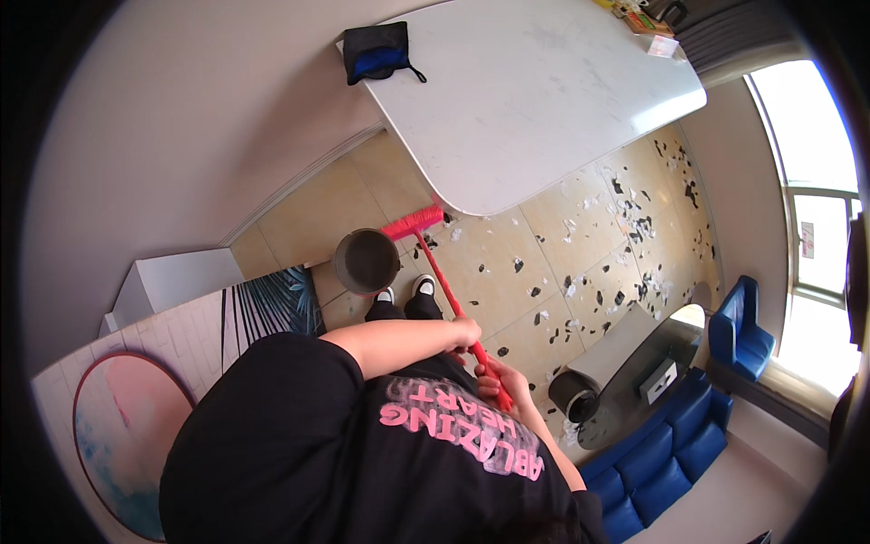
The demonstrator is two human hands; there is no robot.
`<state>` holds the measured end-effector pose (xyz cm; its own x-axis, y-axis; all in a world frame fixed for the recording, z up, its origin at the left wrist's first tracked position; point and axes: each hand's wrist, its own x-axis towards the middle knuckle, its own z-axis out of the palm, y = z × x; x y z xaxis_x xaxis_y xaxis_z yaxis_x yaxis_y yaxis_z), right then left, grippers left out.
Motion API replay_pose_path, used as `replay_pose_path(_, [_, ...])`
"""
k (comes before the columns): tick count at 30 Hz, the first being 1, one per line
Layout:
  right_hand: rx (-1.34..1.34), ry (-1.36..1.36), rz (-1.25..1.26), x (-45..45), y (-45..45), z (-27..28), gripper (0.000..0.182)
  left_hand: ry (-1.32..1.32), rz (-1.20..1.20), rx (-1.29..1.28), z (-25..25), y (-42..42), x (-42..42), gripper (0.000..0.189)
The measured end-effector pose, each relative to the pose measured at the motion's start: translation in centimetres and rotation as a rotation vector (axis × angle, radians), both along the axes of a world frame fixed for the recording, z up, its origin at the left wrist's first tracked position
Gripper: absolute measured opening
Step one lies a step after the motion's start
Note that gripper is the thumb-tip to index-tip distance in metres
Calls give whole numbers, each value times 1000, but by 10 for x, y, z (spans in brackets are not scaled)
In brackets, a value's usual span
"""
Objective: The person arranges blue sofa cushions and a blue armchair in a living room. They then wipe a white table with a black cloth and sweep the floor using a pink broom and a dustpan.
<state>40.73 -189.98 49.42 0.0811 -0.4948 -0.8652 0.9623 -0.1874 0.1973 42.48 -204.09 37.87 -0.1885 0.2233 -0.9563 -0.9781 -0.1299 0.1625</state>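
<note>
My left hand (466,334) grips the red handle of a broom (440,277) partway along it. Closer to my body, my right hand (501,382) is closed around the handle's upper end. The pink-red bristle head (413,222) rests on the tiled floor by the rounded corner of a white table (544,102). Left of the bristles, in front of my shoes, stands a round grey bin (368,262), seen from above. A few black and white scraps (427,242) lie beside the broom head. Many more torn scraps (635,228) are strewn over the floor to the right.
A black-and-blue pouch (376,53) lies on the table's left corner. At right are a dark coffee table (625,387) bearing a tissue box (658,381), a black bin (574,396), a blue sofa (669,445) and a blue chair (742,333). Decorated panels (204,326) stand at left.
</note>
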Motion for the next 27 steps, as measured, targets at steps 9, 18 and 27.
replay_pose_path(9, [120, 166, 153, 35, 39, 52, 40, -10, -185, 314, 15, 49, 31, 45])
replay_pose_path(18, [289, 229, 299, -12, 12, 85, 42, 236, -18, 206, -87, -56, 85, 44])
replay_pose_path(27, [415, 245, 677, -30, -74, 86, 43, 31, 109, -837, -191, -218, 263, 25])
